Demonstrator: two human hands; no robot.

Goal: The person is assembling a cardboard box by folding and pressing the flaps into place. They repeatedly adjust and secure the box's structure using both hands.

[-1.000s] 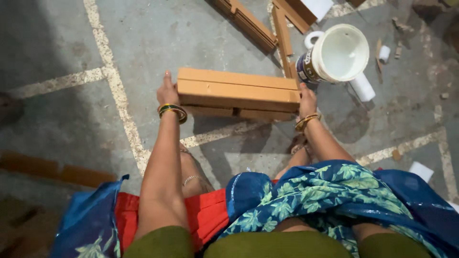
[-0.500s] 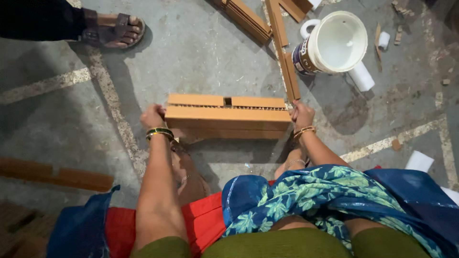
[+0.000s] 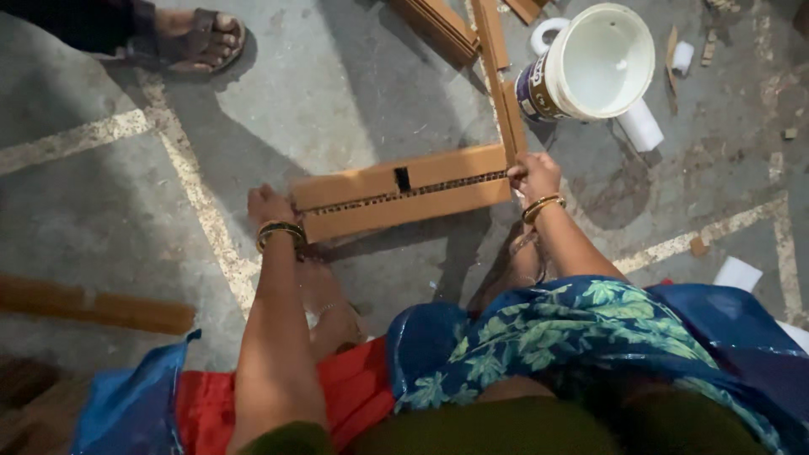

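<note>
One long cardboard piece (image 3: 404, 198), brown, lies slightly tilted on the concrete floor (image 3: 354, 93) just ahead of the person's knees; a dark slot shows near its top edge and a corrugated seam runs along its length. Two hands hold it, one at each end. Left hand (image 3: 268, 205) closes over the left end, fingers curled under and mostly hidden, so how tightly they press cannot be told. Right hand (image 3: 533, 173) grips the right end, fingers (image 3: 516, 173) pressed together and wrapped round the corner. One bangle on each wrist.

One narrow wooden strip (image 3: 503, 84) runs up from the right end of the cardboard, touching it beside the right hand. More brown strips (image 3: 438, 25) lie at the top edge; exact count unclear. One white bucket (image 3: 594, 63) on its side, mouth toward the camera, just right of the strip. One white roll (image 3: 640, 126) near the bucket's lower side. White painted lines (image 3: 194, 194) cross the floor. One sandalled foot (image 3: 190, 38) of another person at top left, well apart. One brown plank (image 3: 93, 307) lies at lower left. Blue, red and leaf-print cloth (image 3: 548, 337) covers the person's lap.
</note>
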